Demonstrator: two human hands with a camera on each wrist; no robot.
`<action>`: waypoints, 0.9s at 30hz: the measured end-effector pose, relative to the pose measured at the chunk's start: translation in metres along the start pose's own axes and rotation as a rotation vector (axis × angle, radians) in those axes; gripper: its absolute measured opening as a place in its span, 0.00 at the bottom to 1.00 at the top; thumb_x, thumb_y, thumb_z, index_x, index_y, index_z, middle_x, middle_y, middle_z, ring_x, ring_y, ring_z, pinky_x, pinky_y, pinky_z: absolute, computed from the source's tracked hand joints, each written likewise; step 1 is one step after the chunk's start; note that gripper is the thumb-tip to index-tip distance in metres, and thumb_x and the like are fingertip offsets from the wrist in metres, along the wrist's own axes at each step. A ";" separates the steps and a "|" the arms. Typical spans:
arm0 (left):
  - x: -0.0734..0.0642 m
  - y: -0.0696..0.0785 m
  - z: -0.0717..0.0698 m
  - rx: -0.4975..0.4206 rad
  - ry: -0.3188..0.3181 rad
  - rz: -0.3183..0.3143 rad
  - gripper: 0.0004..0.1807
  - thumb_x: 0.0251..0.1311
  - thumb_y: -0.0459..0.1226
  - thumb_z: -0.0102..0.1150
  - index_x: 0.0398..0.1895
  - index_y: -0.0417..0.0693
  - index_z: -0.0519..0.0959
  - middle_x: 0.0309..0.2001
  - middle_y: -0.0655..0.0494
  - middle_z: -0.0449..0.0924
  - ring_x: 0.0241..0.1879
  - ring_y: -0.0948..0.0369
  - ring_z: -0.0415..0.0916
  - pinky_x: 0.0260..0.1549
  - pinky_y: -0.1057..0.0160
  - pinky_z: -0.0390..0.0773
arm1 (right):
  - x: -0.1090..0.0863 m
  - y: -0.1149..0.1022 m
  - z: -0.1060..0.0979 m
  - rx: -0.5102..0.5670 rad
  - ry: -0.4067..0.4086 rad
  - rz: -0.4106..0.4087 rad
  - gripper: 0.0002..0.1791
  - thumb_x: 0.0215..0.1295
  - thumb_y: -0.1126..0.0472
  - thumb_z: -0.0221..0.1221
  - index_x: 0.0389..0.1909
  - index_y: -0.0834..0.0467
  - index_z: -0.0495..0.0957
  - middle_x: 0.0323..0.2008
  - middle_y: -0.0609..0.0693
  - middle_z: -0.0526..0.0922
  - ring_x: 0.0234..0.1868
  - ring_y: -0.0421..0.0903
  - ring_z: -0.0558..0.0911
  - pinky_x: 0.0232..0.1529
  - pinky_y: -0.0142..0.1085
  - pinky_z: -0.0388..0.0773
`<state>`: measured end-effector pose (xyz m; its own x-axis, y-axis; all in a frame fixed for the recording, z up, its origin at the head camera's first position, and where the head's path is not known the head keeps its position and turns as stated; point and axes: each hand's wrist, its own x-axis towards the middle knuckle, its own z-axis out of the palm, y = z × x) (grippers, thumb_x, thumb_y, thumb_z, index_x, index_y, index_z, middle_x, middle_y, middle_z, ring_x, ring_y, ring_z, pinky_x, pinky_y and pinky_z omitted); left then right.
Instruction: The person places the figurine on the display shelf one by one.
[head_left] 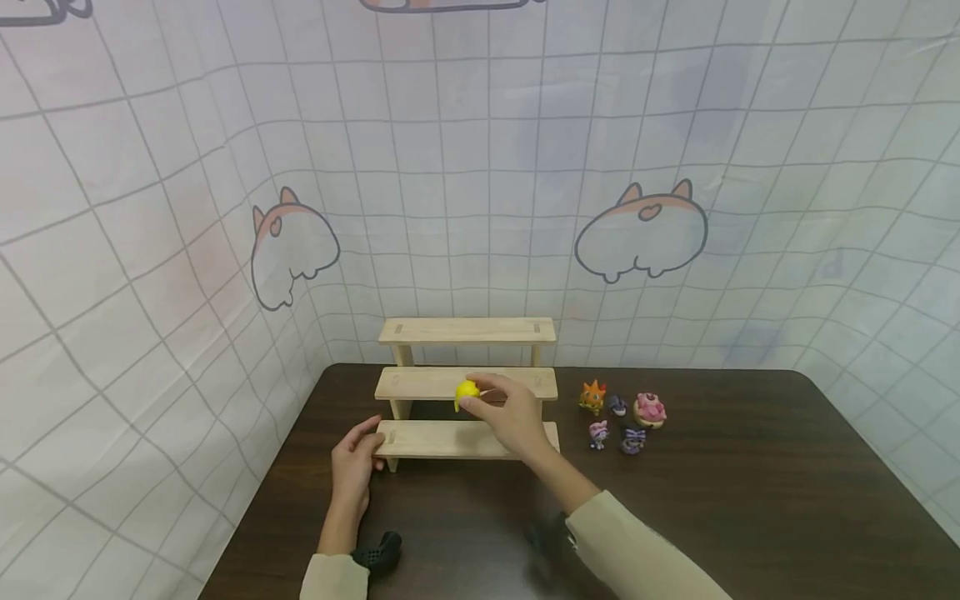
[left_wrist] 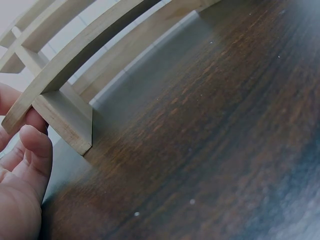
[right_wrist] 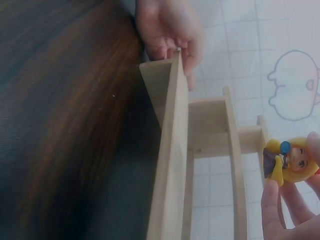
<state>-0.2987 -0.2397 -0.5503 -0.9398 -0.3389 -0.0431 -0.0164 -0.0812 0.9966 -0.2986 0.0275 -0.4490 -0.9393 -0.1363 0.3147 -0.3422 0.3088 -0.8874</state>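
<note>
My right hand [head_left: 517, 418] pinches a small yellow figurine [head_left: 467, 390] between thumb and fingers, in front of the middle step. From the right wrist view, this figurine [right_wrist: 290, 161] has a yellow hood, a face and a small blue round detail. A three-step wooden display stand [head_left: 468, 439] is on the dark table. At its left end my left hand [head_left: 352, 467] holds the edge of the lowest step. Up close in the left wrist view, the left fingers [left_wrist: 36, 142] lie around the corner of that plank [left_wrist: 65, 62], beside its leg.
Right of the stand, several figurines are grouped on the table [head_left: 720, 500]: an orange one [head_left: 592, 397], a pink round one [head_left: 649, 410], a small pink one [head_left: 598, 434] and dark purple ones [head_left: 633, 440]. A grid-patterned cloth [head_left: 465, 208] hangs behind the table.
</note>
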 end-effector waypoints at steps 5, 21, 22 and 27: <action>0.000 -0.001 -0.001 0.004 0.001 0.002 0.21 0.68 0.31 0.57 0.64 0.42 0.79 0.50 0.55 0.81 0.23 0.67 0.73 0.21 0.70 0.75 | 0.012 -0.003 0.007 0.008 -0.012 -0.006 0.23 0.64 0.52 0.70 0.59 0.53 0.83 0.51 0.52 0.86 0.50 0.52 0.84 0.51 0.44 0.83; -0.001 0.000 0.000 -0.002 0.004 0.014 0.21 0.68 0.30 0.57 0.64 0.41 0.79 0.50 0.57 0.82 0.23 0.67 0.73 0.21 0.70 0.74 | 0.041 -0.005 0.033 0.016 -0.023 0.065 0.21 0.66 0.53 0.68 0.59 0.50 0.83 0.53 0.53 0.85 0.50 0.53 0.85 0.44 0.38 0.86; 0.000 0.000 0.000 -0.002 0.004 0.014 0.21 0.68 0.30 0.57 0.64 0.41 0.79 0.49 0.57 0.82 0.23 0.67 0.73 0.21 0.70 0.74 | 0.043 -0.006 0.035 0.017 -0.021 0.068 0.21 0.66 0.53 0.68 0.59 0.50 0.83 0.53 0.53 0.85 0.50 0.53 0.85 0.44 0.38 0.86; 0.000 -0.001 0.000 0.001 0.003 0.008 0.21 0.68 0.31 0.57 0.64 0.41 0.79 0.51 0.54 0.82 0.23 0.67 0.73 0.21 0.70 0.74 | 0.050 -0.008 0.043 0.029 -0.018 0.071 0.20 0.66 0.54 0.69 0.58 0.52 0.84 0.53 0.54 0.85 0.49 0.52 0.85 0.43 0.38 0.85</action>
<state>-0.2985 -0.2398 -0.5510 -0.9389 -0.3422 -0.0354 -0.0093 -0.0776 0.9969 -0.3416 -0.0218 -0.4410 -0.9605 -0.1318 0.2452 -0.2739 0.2904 -0.9169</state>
